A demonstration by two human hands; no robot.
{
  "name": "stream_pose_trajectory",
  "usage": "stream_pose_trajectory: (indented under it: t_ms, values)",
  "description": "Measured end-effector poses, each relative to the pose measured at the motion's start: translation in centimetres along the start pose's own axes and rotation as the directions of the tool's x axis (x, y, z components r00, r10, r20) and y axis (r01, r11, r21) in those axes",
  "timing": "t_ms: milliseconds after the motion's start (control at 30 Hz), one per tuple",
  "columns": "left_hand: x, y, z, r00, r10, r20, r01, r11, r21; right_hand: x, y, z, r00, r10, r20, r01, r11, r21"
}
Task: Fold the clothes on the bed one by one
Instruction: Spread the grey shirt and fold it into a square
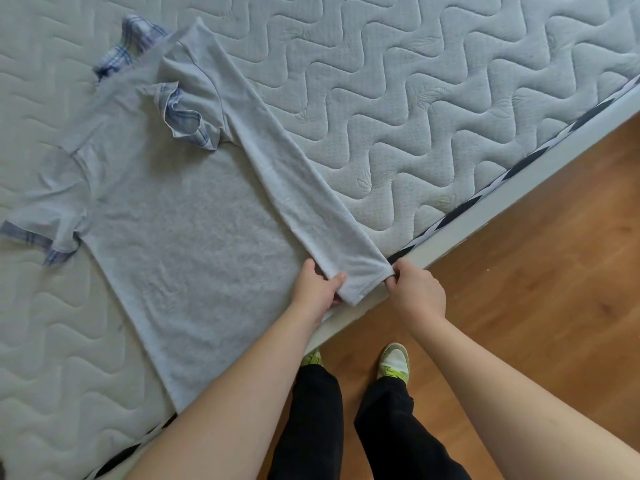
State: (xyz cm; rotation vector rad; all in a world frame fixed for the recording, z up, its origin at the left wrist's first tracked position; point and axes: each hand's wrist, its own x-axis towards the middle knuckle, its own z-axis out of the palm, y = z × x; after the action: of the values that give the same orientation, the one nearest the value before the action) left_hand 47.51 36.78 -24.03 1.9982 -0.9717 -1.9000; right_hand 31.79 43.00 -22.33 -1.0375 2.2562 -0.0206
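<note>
A light grey short-sleeved shirt (180,237) with blue plaid cuffs and collar lies flat on the quilted mattress (433,98). Its right side is turned in as a long narrow strip (294,181) running from shoulder to hem. My left hand (318,289) pinches the hem corner of that strip on its inner side, thumb on top. My right hand (417,289) pinches the outer hem corner at the mattress edge. The left sleeve (38,237) is spread out flat at the far left.
The white bed frame (519,174) runs diagonally from bottom left to upper right, with a black-and-white striped trim. Wooden floor (554,271) lies beyond it. My legs in black trousers and my green-white shoes (394,365) stand against the bed.
</note>
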Motion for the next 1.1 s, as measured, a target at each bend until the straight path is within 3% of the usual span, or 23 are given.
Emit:
stream_pose_trajectory:
  t_ms: [67, 167, 267, 400, 600, 700, 833, 1000, 1100]
  values:
    - [-0.5, -0.1, -0.1, 0.997, -0.012, 0.076, 0.005, 0.995, 0.101, 0.2, 0.2, -0.1, 0.999, 0.033, 0.042, -0.034, 0.999, 0.002]
    - [-0.8, -0.2, -0.3, 0.991, -0.043, 0.124, 0.029, 0.993, 0.116, 0.3, 0.5, 0.0, 0.994, 0.057, 0.094, -0.061, 0.997, 0.038]
    - [-0.8, -0.1, -0.3, 0.997, -0.072, 0.026, 0.068, 0.989, 0.134, 0.4, 0.8, 0.1, 0.988, 0.087, 0.129, -0.098, 0.992, 0.084]
    - [-0.4, 0.6, -1.0, 0.986, 0.038, -0.163, -0.021, 0.994, 0.109, 0.2, 1.3, 0.3, 0.966, 0.147, 0.21, -0.177, 0.976, 0.13]
    - [1.5, 2.8, -2.1, 0.958, 0.044, -0.284, -0.056, 0.998, -0.033, 0.1, -0.2, -0.2, 0.987, 0.16, -0.005, -0.144, 0.902, 0.408]
    - [2.0, 3.1, -2.6, 0.965, 0.043, -0.258, -0.023, 0.996, 0.081, 1.3, -1.0, -0.2, 0.995, 0.102, 0.024, -0.104, 0.933, 0.344]
    - [2.2, 3.6, -4.3, 0.963, 0.097, -0.25, -0.055, 0.984, 0.17, 2.3, -1.2, -0.3, 0.986, 0.162, 0.026, -0.163, 0.948, 0.274]
    - [2.3, 4.2, -7.3, 0.967, 0.136, -0.217, -0.102, 0.982, 0.161, 1.3, -2.6, -0.6, 0.984, 0.143, -0.101, -0.113, 0.96, 0.257]
    - [2.3, 4.5, -9.4, 0.976, 0.119, -0.18, -0.101, 0.989, 0.105, 0.2, -4.1, -1.0, 0.997, 0.061, -0.049, -0.04, 0.934, 0.355]
